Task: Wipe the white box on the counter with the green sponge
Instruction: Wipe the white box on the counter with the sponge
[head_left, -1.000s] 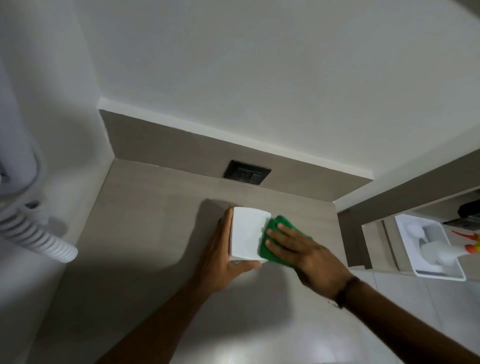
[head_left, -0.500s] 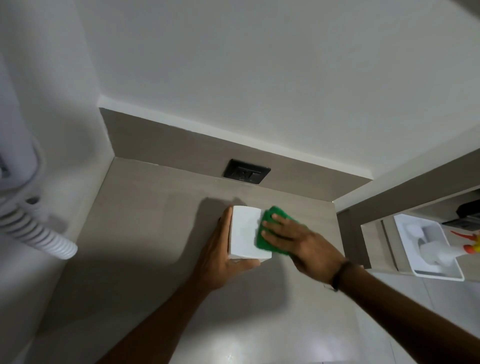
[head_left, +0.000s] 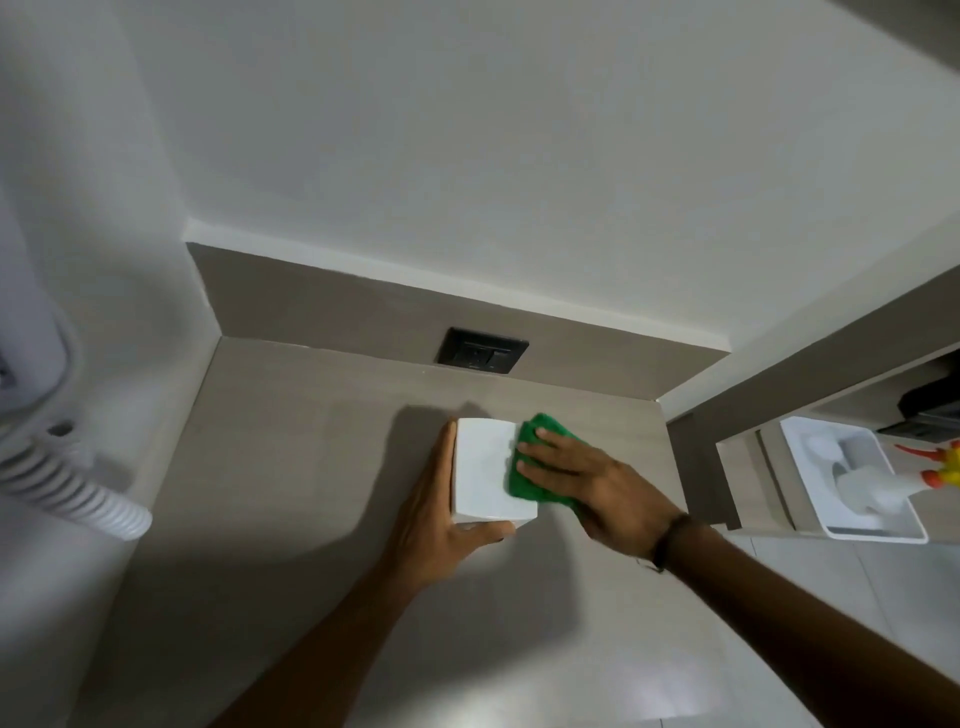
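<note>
A small white box (head_left: 483, 470) stands on the beige counter (head_left: 291, 467), near the back wall. My left hand (head_left: 436, 525) grips it from the left side, with the thumb wrapped under its near edge. My right hand (head_left: 587, 478) presses a green sponge (head_left: 524, 483) flat against the box's right part, fingers spread over the sponge. Most of the sponge is hidden beneath that hand.
A black wall socket (head_left: 483, 351) sits in the backsplash just behind the box. A white ribbed hose (head_left: 67, 483) hangs at the left wall. To the right, a lower shelf holds a white tray (head_left: 878, 532) with a spray bottle (head_left: 878, 488).
My right hand has slid the sponge leftward and slightly away from me, further onto the box. The left hand and the box have stayed in place.
</note>
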